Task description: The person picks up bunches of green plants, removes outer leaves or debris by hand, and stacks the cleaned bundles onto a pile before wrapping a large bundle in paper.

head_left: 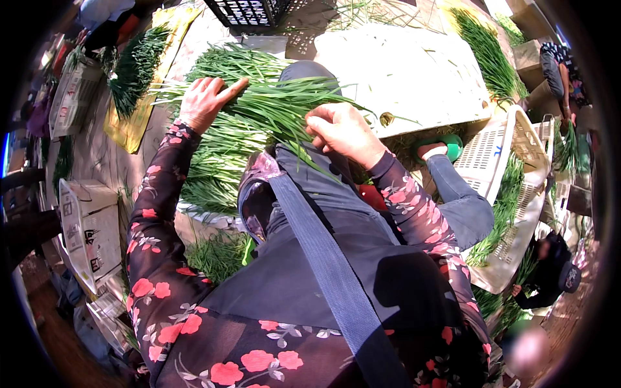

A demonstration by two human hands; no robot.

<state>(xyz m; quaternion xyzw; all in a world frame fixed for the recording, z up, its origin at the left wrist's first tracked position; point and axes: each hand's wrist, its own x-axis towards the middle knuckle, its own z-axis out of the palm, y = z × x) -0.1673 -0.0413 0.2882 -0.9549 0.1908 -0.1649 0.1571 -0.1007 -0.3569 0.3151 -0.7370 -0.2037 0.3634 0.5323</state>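
Observation:
My left hand [202, 103] lies on long green leaves, likely chives, its fingers apart and one stretched toward the right. My right hand [333, 129] is closed in a pinch at the loose right end of the top bunch of leaves [278, 97]; its fingertips are partly hidden. A thick pile of these leaves [223, 174] spreads beneath and left of my hands, over and beside my legs. A white board [407, 71] lies just beyond my right hand.
A black crate [246, 13] stands ahead. Yellow sacks with leaves [126, 129] flank both sides. White crates [89, 233] sit at left, and another holding greens [482, 161] at right, beside my green-sandalled foot [446, 149]. Other people [546, 271] are at both edges.

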